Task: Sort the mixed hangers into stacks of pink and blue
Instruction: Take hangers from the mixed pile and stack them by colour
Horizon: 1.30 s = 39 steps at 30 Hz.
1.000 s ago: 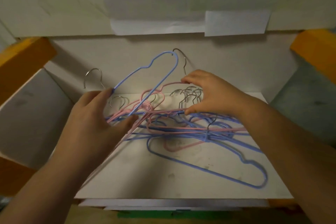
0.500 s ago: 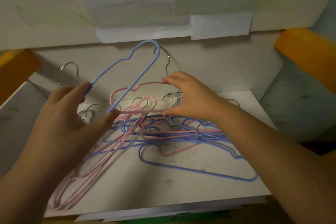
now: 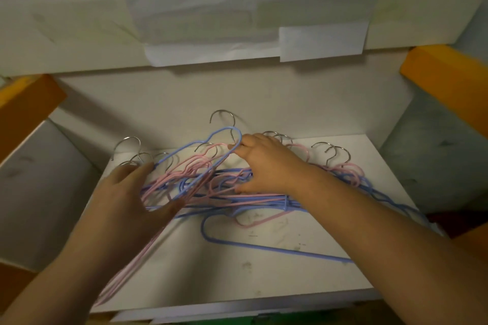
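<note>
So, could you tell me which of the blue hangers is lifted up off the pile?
The raised blue hanger, held between the left hand and right hand, arches above the tangle; the other blue ones lie flat on the white board.

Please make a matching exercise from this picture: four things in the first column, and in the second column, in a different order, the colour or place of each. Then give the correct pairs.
Things
1. raised hanger between the two hands
2. flat hanger nearest the camera
3. hanger bundle under the left hand
4. paper sheet

Colour or place
A. pink, slanting toward the shelf's front left edge
B. white, on the back wall
C. blue, lifted above the pile
D. blue, lying on the shelf

Pairs: 1-C, 2-D, 3-A, 4-B
</note>
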Tool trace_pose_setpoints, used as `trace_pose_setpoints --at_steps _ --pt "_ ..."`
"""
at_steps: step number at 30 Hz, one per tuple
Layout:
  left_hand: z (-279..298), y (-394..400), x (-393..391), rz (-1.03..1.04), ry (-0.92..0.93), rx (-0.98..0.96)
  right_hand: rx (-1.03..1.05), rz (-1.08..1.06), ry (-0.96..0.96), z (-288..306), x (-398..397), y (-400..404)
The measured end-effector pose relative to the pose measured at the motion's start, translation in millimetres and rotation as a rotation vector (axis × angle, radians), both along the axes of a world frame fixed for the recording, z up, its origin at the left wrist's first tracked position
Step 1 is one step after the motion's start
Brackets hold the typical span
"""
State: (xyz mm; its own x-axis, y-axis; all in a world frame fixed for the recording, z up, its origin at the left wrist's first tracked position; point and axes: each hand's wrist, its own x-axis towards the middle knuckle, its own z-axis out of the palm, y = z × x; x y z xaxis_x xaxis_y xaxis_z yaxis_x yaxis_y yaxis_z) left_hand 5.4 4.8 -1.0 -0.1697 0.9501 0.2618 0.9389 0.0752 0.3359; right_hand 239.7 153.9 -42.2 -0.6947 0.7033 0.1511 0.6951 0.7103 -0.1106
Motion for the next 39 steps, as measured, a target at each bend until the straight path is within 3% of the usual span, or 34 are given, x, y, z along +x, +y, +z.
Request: trace_pose_setpoints --at_steps 4,9,14,17,25,39 --pt "-18 5 2 -0.003 0.011 -0.096 -0.073 0.004 0.014 0 13 -1" --pt "-37 13 7 -0.02 0.02 -0.103 -0.104 -0.196 0.165 11 66 -33" --pt "-36 18 24 -0.044 0.005 -0.096 -0.282 -0.202 -0.066 12 86 -92" --pt "-34 19 32 -0.051 -0.011 -0.101 -0.246 -0.17 -0.156 0 80 -104" --pt "-32 16 38 -0.044 -0.059 -0.071 -0.072 -0.169 -0.146 -11 76 -109" --pt "-21 5 45 -0.053 -0.062 -0.05 -0.227 -0.114 -0.17 -3 85 -100"
